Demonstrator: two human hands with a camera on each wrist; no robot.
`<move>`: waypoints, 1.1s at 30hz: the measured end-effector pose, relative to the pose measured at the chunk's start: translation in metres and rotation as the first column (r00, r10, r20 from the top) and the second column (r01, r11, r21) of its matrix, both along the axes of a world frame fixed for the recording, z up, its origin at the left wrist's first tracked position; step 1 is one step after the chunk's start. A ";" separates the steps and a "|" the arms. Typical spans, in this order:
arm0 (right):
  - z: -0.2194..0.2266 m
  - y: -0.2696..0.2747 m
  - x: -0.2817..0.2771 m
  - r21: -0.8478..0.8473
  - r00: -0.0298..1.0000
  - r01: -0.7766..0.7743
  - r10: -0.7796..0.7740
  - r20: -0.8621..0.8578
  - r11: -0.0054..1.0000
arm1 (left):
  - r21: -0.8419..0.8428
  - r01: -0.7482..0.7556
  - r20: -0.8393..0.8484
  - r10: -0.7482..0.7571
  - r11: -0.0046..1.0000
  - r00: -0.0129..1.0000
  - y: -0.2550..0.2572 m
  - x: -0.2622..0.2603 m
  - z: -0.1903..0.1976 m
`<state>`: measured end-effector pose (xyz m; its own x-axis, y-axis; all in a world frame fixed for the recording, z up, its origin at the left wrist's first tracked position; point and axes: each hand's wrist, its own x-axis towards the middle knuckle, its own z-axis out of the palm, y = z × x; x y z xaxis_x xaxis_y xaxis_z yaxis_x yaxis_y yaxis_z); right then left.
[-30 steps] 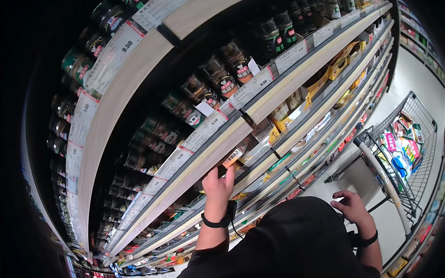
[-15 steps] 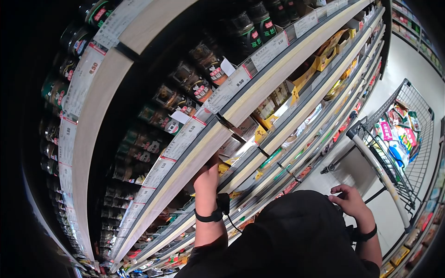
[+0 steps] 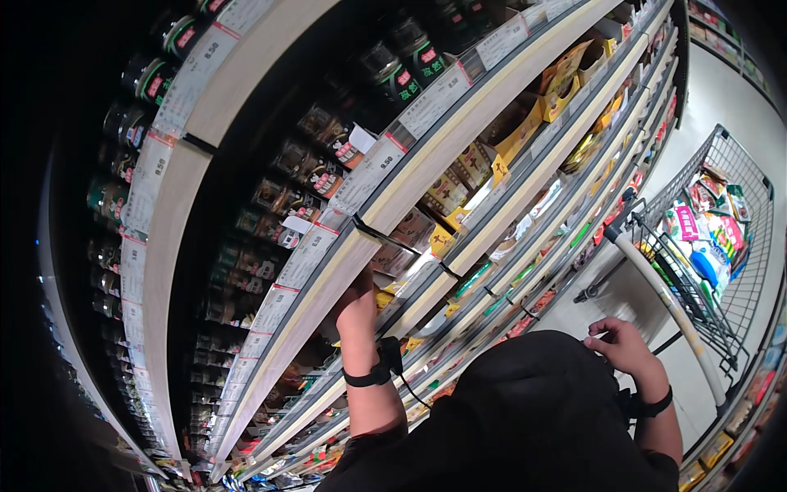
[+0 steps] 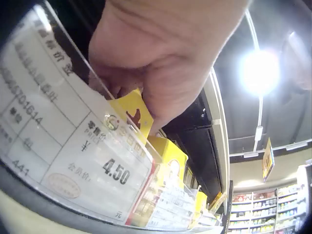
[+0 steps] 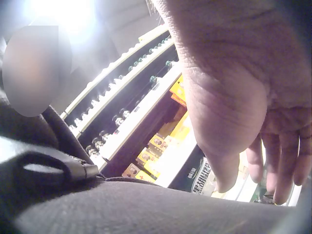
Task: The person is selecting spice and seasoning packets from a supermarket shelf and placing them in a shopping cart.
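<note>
Your left hand [image 3: 357, 297] reached into the shelf [image 3: 459, 139] at the centre of the head view, its fingers hidden behind the shelf edge there. In the left wrist view that hand [image 4: 165, 58] filled the upper middle, its grip curled round a yellow packet [image 4: 132, 113] just behind the clear price tag [image 4: 73, 146] reading 4.50. More yellow packets [image 4: 168, 156] stood in a row toward the lower right. Your right hand [image 3: 625, 348] sat at the lower right of the head view against your dark top [image 3: 525, 418], fingers loosely bent and holding nothing. The shopping cart [image 3: 721, 246] stood near it, at the right edge.
</note>
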<state>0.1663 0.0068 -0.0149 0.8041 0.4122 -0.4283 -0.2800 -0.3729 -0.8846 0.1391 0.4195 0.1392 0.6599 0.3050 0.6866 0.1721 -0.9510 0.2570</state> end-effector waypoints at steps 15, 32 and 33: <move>0.034 -0.050 0.011 -0.019 0.999 -0.032 0.032 0.027 0.999 | -0.264 -0.170 0.080 0.197 0.949 0.977 -0.007 -0.015 -0.021; -0.008 -0.063 0.073 -0.305 0.654 -0.620 0.691 0.307 0.722 | -0.075 -0.068 -0.350 0.038 0.995 0.936 -0.183 -0.177 -0.081; -0.006 -0.064 0.070 -0.334 0.631 -0.627 0.711 0.310 0.703 | -0.203 -0.107 -0.376 0.023 0.973 0.926 -0.188 -0.187 -0.091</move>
